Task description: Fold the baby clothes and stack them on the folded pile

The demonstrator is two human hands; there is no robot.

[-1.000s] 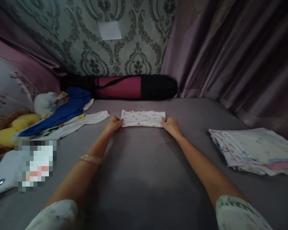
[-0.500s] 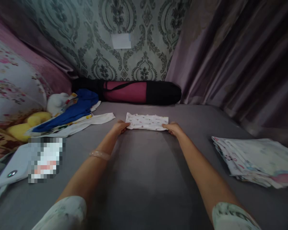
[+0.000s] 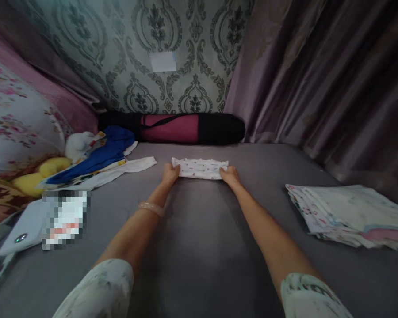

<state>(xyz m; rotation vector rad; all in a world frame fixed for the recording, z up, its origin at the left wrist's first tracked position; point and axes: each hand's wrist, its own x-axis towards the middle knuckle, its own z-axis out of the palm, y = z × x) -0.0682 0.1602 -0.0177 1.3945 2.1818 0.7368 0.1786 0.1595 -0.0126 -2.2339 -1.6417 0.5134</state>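
Observation:
A small white printed cloth (image 3: 200, 168), folded into a narrow strip, lies on the grey bed sheet (image 3: 199, 238) ahead of me. My left hand (image 3: 170, 172) grips its left end with fingers closed. At the cloth's right end my right hand (image 3: 229, 175) pinches the edge. Both arms reach straight forward; a pale bangle (image 3: 150, 207) sits on my left wrist.
A stack of folded cloths (image 3: 351, 215) lies at the right. An unfolded heap of blue and white clothes (image 3: 101, 159) lies at the left, beside a floral pillow (image 3: 18, 128) and yellow toy (image 3: 43, 173). A black and maroon roll bag (image 3: 175, 127) lies against the wall; curtains hang right.
The cloth looks narrower front to back than a second ago. My hands stay on its two ends and have come slightly closer together. The view has shifted a little.

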